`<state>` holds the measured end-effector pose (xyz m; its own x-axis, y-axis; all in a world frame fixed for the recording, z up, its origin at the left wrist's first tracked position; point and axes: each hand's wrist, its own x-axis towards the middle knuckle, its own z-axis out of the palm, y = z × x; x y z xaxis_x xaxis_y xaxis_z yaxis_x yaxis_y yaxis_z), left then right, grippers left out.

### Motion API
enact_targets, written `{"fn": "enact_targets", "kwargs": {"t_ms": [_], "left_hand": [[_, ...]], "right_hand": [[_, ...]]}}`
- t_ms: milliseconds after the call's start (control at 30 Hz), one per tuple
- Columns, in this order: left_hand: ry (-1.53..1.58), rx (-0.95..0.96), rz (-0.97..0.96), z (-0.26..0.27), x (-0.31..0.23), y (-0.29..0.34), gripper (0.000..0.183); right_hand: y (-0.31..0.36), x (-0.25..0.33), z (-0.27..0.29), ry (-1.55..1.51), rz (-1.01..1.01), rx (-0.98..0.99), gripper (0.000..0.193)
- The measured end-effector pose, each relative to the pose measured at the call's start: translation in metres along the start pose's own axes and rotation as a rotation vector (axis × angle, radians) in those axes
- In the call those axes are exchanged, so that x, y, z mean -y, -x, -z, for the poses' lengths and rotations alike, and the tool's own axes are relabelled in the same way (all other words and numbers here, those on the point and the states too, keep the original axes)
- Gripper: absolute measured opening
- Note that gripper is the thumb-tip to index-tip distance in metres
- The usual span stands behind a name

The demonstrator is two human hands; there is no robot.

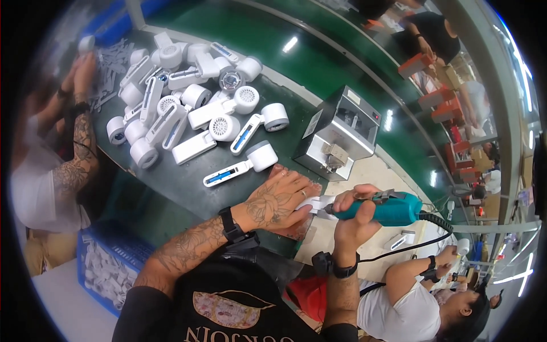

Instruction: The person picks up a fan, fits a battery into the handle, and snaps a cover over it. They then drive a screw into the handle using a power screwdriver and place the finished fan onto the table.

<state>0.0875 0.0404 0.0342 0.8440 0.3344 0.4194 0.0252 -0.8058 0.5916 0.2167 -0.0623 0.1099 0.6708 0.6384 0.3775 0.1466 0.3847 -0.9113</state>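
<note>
My right hand (pixel 358 223) is wrapped round a teal electric screwdriver (pixel 399 208), its black cable trailing off to the right. The screwdriver's tip points left, at a white plastic part (pixel 313 203) beside my left fingers. My left hand (pixel 278 196) presses down over that part with its fingers bent, so most of the part is hidden. Beneath lies a reddish-brown pad (pixel 296 229). Just left of my left hand, a white handheld fan (pixel 262 156) rests on the dark table, a blue battery showing in its uncovered handle.
A pile of white fans (pixel 171 108) covers the table's far left. Ahead stands a silver screw feeder (pixel 341 137). A blue basket of white parts (pixel 108 268) sits lower left. Co-workers sit at the left (pixel 57 165) and right (pixel 399 296); another fan (pixel 397 241) lies near the right one.
</note>
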Motion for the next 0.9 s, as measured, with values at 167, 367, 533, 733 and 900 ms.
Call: {"fn": "enact_targets", "kwargs": {"t_ms": [167, 367, 533, 733, 900], "left_hand": [[0.011, 0.022, 0.02, 0.004, -0.003, -0.002, 0.044], [0.021, 0.019, 0.01, 0.0, -0.002, -0.002, 0.044], [-0.024, 0.036, 0.009, 0.002, -0.004, -0.004, 0.043], [0.034, 0.031, 0.021, 0.005, -0.004, -0.006, 0.042], [0.053, 0.034, -0.01, 0.007, -0.004, -0.006, 0.039]], "right_hand": [[0.006, -0.002, 0.002, -0.014, -0.058, -0.003, 0.054], [0.012, -0.015, 0.009, -0.003, -0.081, -0.032, 0.053], [0.011, -0.009, 0.01, 0.001, 0.005, -0.067, 0.056], [0.01, -0.005, 0.008, 0.011, -0.008, -0.037, 0.061], [0.01, -0.001, 0.007, 0.004, 0.008, -0.048, 0.061]]}}
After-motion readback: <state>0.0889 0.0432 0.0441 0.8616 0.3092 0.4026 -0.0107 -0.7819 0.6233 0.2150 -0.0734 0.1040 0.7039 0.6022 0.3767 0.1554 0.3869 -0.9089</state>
